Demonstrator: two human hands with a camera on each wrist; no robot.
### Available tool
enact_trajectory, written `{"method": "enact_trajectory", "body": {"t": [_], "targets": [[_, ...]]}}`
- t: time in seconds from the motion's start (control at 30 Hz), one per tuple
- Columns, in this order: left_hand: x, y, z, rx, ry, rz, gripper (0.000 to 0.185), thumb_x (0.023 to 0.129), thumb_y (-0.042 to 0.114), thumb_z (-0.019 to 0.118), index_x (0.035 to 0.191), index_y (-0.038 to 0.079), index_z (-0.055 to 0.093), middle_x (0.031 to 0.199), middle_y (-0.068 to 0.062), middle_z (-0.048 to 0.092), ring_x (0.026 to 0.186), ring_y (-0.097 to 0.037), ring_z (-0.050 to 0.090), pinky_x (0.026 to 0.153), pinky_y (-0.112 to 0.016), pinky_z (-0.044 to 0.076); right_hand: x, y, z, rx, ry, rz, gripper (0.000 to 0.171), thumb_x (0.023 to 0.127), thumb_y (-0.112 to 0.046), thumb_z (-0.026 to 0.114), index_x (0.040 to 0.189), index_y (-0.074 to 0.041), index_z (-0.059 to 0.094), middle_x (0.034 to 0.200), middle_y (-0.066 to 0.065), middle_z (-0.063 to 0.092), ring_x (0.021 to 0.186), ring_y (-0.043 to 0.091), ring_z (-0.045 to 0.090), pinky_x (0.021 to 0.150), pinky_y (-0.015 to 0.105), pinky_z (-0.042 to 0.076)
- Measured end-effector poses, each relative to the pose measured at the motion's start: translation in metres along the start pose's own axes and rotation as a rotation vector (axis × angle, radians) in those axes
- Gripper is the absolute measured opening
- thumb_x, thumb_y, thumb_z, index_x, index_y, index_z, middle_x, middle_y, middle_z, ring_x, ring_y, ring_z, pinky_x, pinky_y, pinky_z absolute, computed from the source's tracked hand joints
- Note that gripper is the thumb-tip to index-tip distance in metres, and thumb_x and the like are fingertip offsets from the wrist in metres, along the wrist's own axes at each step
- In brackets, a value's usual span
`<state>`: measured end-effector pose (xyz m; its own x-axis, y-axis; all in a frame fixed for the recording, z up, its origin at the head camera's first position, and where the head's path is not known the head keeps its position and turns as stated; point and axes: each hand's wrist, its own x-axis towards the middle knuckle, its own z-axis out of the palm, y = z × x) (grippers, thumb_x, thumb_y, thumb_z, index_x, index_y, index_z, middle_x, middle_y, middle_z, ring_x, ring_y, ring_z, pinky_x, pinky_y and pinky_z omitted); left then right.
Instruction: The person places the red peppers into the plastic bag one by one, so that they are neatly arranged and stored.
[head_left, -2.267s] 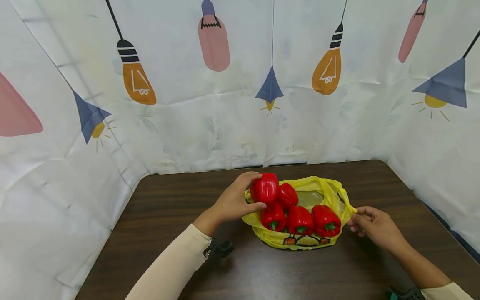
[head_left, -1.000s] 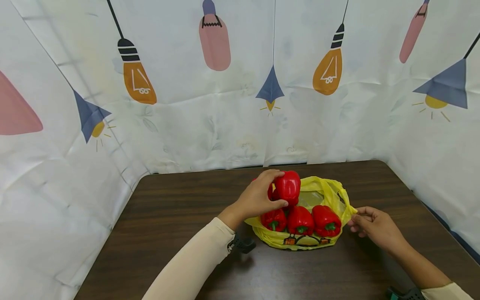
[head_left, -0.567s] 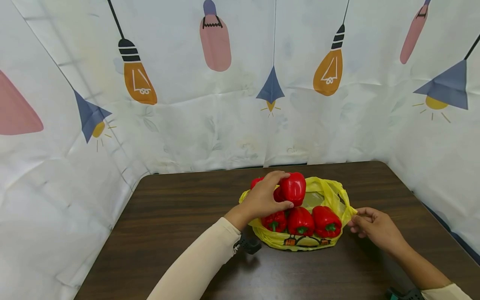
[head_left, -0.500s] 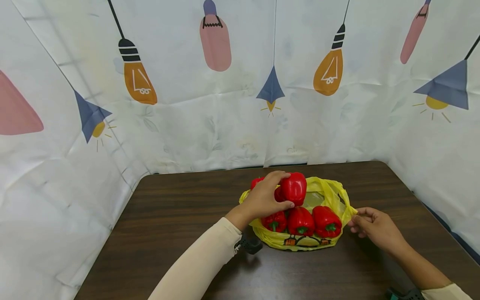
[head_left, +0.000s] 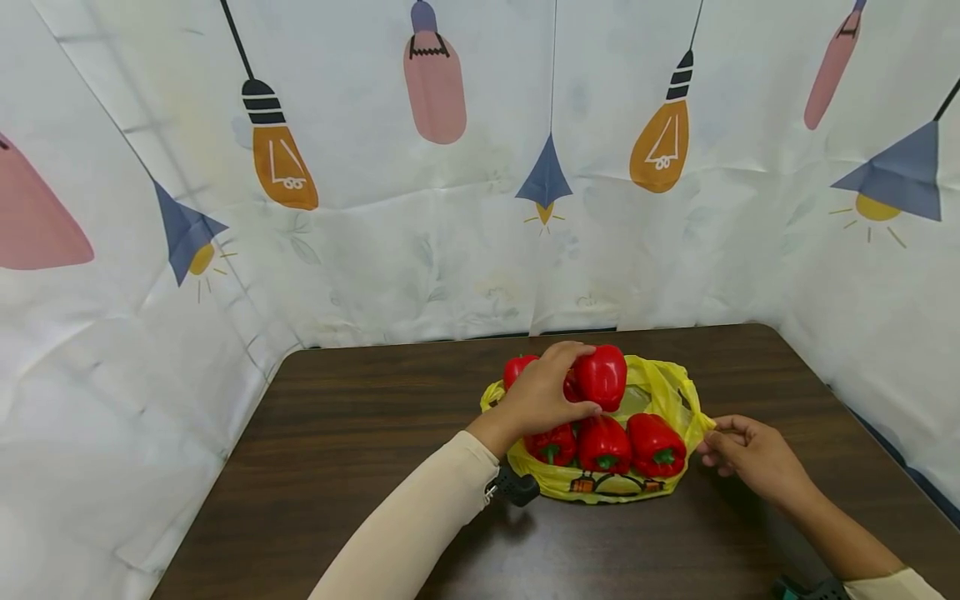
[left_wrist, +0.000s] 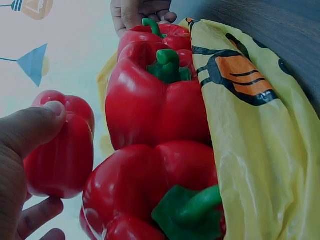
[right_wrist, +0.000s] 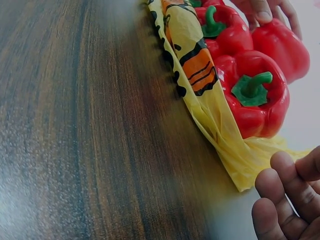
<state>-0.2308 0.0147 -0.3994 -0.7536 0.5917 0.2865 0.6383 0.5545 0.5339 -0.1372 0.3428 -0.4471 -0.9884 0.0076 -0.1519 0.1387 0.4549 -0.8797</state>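
Note:
My left hand (head_left: 546, 394) holds a glossy red bell pepper (head_left: 602, 377) between thumb and fingers, above the back of a yellow plastic bag (head_left: 558, 482). The left wrist view shows the thumb across that same held pepper (left_wrist: 62, 160). Three more red peppers line the bag's front, their green stems facing me; the rightmost pepper (head_left: 655, 446) is fully visible. Behind them, one pepper (head_left: 517, 368) shows at the back left, and another is mostly covered by my left hand. At the bag's right end, my right hand (head_left: 753, 454) pinches the bag's stretched handle.
The bag stands on a dark wood-grain table (head_left: 360, 417), toward its back. A white curtain (head_left: 360, 267) printed with lamps and bulbs hangs behind and at both sides. A dark strap (head_left: 513, 485) sits on my left wrist.
My left hand has carried the held pepper rightward over the bag, from its left end. The back-left pepper has come into view. My right hand keeps its pinch on the handle.

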Motion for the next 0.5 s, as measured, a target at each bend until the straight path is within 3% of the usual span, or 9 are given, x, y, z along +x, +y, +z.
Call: {"method": "enact_trajectory", "body": {"t": [0.5], "targets": [[0.014, 0.003, 0.01, 0.013, -0.018, -0.05, 0.08, 0.084, 0.04, 0.085, 0.152, 0.023, 0.046, 0.156, 0.0, 0.042, 0.13, -0.02, 0.053, 0.109, -0.046, 0.043, 0.001, 0.0, 0.0, -0.004, 0.008, 0.002, 0.04, 0.107, -0.022, 0.057, 0.129, 0.011, 0.052, 0.1, 0.014, 0.074, 0.084, 0.02, 0.071, 0.07, 0.036, 0.059]]}}
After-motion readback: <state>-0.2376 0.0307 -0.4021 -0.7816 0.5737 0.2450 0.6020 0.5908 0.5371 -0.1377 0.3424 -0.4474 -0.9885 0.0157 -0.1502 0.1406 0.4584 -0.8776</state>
